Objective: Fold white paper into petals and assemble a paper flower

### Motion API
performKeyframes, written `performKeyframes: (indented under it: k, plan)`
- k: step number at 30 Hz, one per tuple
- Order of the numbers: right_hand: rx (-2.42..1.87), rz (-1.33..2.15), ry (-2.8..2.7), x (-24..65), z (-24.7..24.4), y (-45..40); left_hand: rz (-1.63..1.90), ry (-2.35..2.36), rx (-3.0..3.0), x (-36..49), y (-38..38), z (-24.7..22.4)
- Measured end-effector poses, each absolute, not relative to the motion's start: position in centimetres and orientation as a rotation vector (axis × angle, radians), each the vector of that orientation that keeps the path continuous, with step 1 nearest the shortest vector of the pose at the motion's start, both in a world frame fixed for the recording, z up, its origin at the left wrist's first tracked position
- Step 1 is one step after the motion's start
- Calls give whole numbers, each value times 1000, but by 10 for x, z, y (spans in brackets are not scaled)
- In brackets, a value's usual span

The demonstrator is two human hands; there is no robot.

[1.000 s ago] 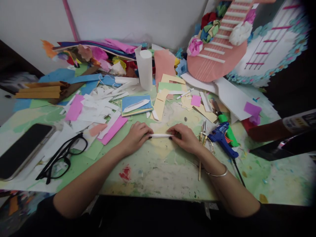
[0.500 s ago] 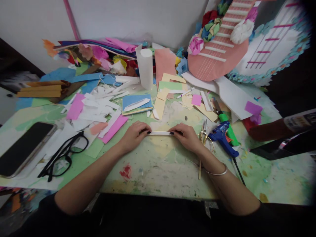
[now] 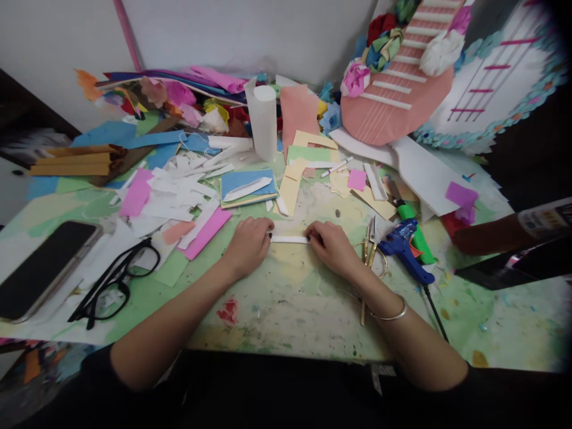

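A narrow white paper strip (image 3: 289,239) lies level between my two hands, just above or on the paint-stained table (image 3: 286,310). My left hand (image 3: 248,245) is closed on its left end, thumb and fingers pinched together. The right end is pinched in the same way by my right hand (image 3: 333,247). The fingers cover both ends of the strip. Gold-handled scissors (image 3: 370,241) lie just right of my right hand, beside a blue glue gun (image 3: 407,250). Behind my left hand is a stack of blue and yellow paper (image 3: 248,187) with a folded white piece on top.
Black glasses (image 3: 116,280) and a phone (image 3: 47,268) lie at the left, near white paper scraps (image 3: 174,193). A white paper roll (image 3: 265,125) stands at the back. A pink paper guitar (image 3: 395,107) leans at the back right. A dark bottle (image 3: 496,232) is at the right.
The fingers of my left hand have curled in more and its wrist has shifted slightly right. My right hand's fingers have curled slightly too. The strip remains between them.
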State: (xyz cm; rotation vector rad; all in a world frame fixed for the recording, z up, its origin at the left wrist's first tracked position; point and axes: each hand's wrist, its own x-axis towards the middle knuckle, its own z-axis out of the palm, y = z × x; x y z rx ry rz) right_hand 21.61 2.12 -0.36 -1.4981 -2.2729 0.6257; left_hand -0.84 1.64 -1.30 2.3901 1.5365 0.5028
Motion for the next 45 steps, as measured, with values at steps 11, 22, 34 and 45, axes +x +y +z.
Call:
performKeyframes:
  k: [11,22,34,45]
  plan:
    - [-1630,624,-2291,212,2,22,726,1494,2622,-13,16,-25]
    - [-1574,592,-2209,215,-4,22,293,1005,3237,-9,17,-3]
    - [-1576,574,-2209,214,-5,21,536,1021,3164,-42,4,-11]
    - [-1566,561,-2206,214,-7,21,707,1359,2948,-10,-34,-14]
